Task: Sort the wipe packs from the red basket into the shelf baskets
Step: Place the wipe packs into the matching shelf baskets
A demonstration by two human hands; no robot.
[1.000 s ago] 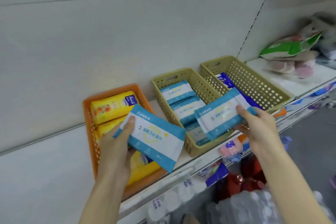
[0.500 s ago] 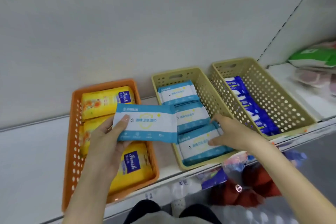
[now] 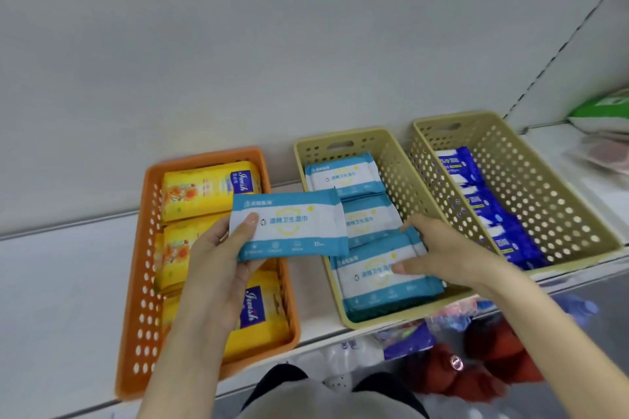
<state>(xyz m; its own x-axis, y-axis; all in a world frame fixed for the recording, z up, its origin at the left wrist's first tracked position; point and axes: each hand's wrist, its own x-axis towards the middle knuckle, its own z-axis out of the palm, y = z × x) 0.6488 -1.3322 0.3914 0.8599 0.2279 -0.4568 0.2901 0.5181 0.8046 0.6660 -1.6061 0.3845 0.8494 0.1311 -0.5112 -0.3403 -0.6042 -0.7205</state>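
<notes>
Holding blue-white wipe pack (image 3: 292,226) in left hand (image 3: 218,269), thumb on face, fingers curled behind. Long axis left-right, print facing up, right end over beige middle basket (image 3: 391,318). Right hand (image 3: 446,255) grips front pack (image 3: 377,279) lying crosswise in that basket.

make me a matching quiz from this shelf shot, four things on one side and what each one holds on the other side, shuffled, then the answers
Column one
1. orange basket
2. right beige basket
3. left hand
4. right hand

Column two
a. dark blue packs
b. front light blue pack, lying in the middle beige basket
c. yellow packs
d. lifted light blue pack, in no basket

Pairs: 1-c, 2-a, 3-d, 4-b
</notes>
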